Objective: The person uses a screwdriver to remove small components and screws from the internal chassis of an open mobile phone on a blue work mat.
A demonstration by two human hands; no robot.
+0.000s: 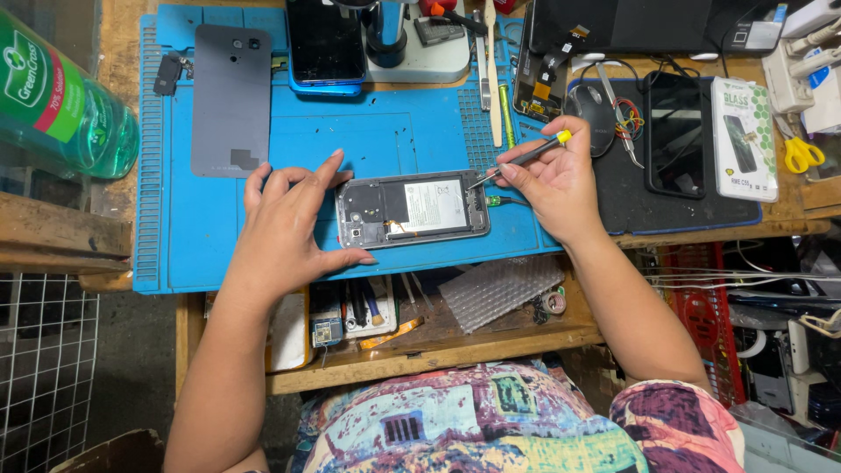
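Blue matting point(219, 228) covers the desk's near edge, where an opened phone point(413, 208) lies flat, its back cover off; it looks light, stiff and fragile inside, best held by its rim. The left hand point(285, 223) steadies its left end, fingers apart, while the right hand point(552, 180), fingers clamped on a thin screwdriver point(519, 159), touches the tip to the phone's right end.

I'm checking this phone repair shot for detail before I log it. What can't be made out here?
- Head view: the left end of the opened phone is covered by the left hand.
- The screwdriver tip meets the phone's right end, but the contact spot is too small to resolve.
- The right hand hides the mat beneath it.
- The green bottle is cut off by the left edge.
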